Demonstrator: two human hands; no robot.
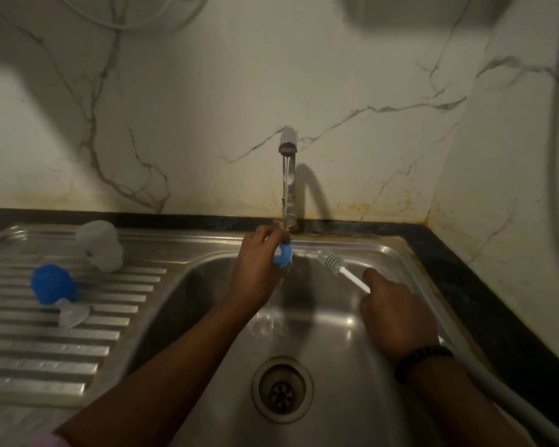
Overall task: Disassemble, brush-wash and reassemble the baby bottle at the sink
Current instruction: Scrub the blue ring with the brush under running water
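Note:
My left hand (255,269) grips a blue bottle ring (284,254) and holds it under the running water from the tap (287,175), over the steel sink (352,317). To its right, my right hand (397,314) grips the white handle of a bottle brush (336,264); its bristle head points up and left, close to the ring but apart from it. On the ribbed draining board (46,343) lie the clear bottle body (101,245) on its side, a blue cap (53,283) and a clear teat (72,312).
The drain (282,389) sits at the sink's near middle. A grey hose (504,395) runs along the right rim. A dark counter edge (497,304) borders the sink, with a marble wall behind.

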